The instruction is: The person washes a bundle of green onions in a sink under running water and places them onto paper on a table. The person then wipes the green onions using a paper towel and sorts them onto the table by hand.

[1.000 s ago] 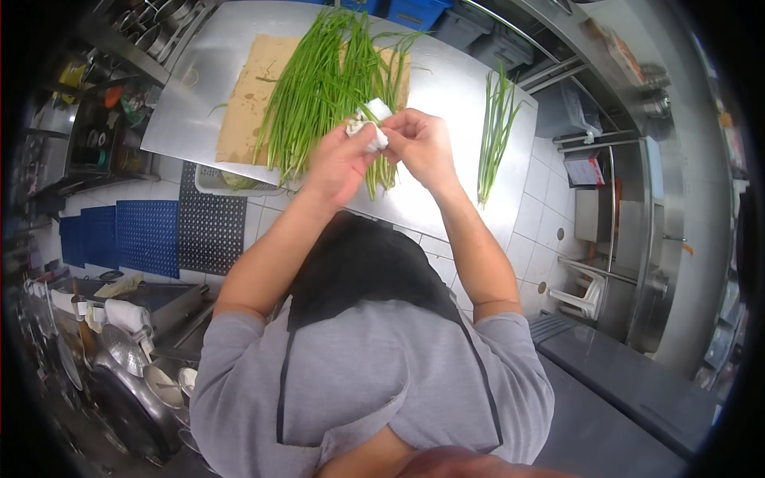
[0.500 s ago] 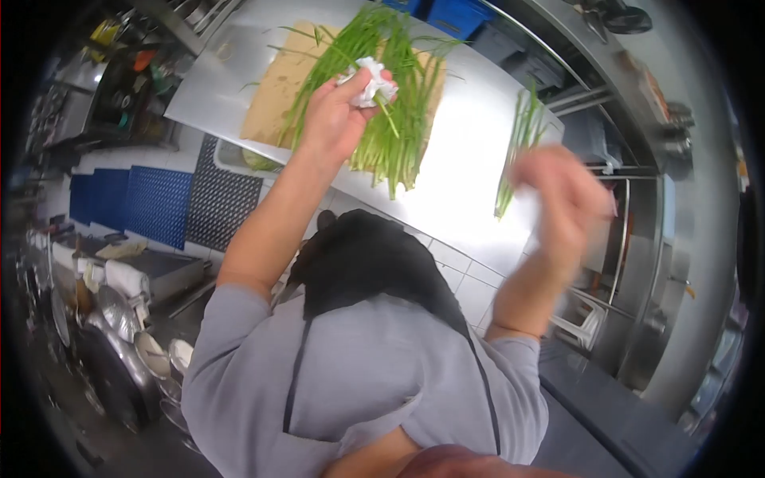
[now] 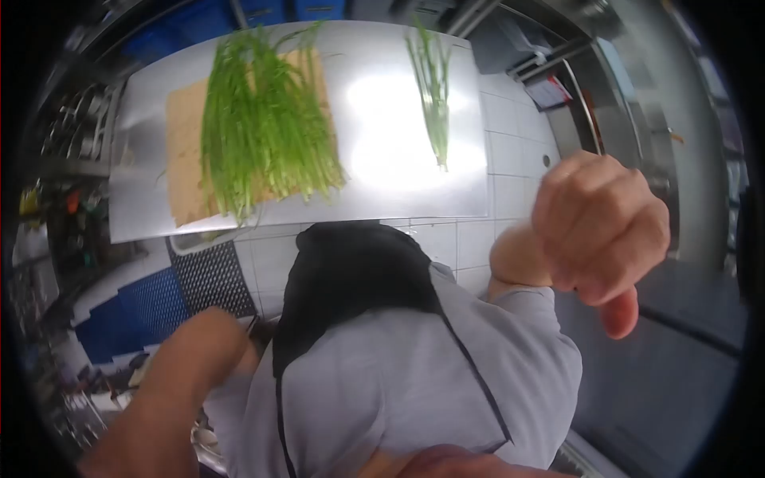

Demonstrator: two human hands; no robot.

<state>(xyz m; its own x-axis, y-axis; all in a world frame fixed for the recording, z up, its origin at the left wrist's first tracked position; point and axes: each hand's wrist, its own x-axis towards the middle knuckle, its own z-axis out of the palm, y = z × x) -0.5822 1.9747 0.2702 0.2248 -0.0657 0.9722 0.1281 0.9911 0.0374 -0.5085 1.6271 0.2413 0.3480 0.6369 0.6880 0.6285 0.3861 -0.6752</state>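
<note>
My right hand (image 3: 602,227) is raised at the right, clear of the table. Its fingers are curled in and the thumb points down; whether anything is inside them is hidden. Only my bent left arm (image 3: 179,382) shows at the lower left, with the hand itself beyond the bottom edge of the picture. A thick bunch of long green stalks (image 3: 267,127), like garlic chives or scallions, lies across a tan cutting board (image 3: 187,151). Farther right, a small bundle of the same greens (image 3: 434,103) rests directly on the steel table (image 3: 374,187).
Blue crates (image 3: 263,9) stand behind the table. Dark and blue floor mats (image 3: 151,299) lie to the left on white tiles (image 3: 438,239). A dark grey surface (image 3: 653,382) is near my right side, with steel shelving (image 3: 625,95) farther back.
My left hand, earlier over the greens with a crumpled white wad and a green stalk, has left the picture. My right hand has moved away from the small bundle. The view has turned.
</note>
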